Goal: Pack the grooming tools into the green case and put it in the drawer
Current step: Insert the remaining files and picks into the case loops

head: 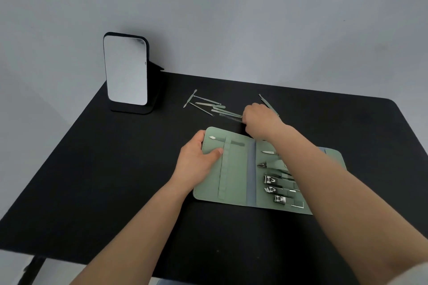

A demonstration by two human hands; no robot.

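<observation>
Case [234, 169] is lying open and flat on the black table [92, 169], green inside, with a grey spine running down its middle. My left hand [199, 162] is resting on its left panel, fingers curled round the left edge and thumb [216, 152] pressing down on the fabric, so I am pinning the case rather than lifting it. One tool with a pale tip [212, 137] is sitting tucked under the strap near the top of that panel. On the right panel, three nail clippers [274, 188] are lying in a row near the front, with a small pair of nippers [262, 165] and a slim pointed tool [268, 152] above them; my right forearm is crossing over that side and hiding the rest.

My right hand [259, 120] is reaching past the far edge of the case, knuckles toward me, fingers bunched downward at the end of a thin file [228, 113]. It is looking like a pinch on that file, but the fingertips are hidden, so I cannot tell for sure.

More loose tools [203, 103] are lying scattered on the table just beyond the case, to the left of my right hand, some crossing one another. Another slim pair [266, 102] is lying just behind my right hand. A mirror [126, 71] on a black stand is standing upright at the table's far left corner, well apart from the case.
</observation>
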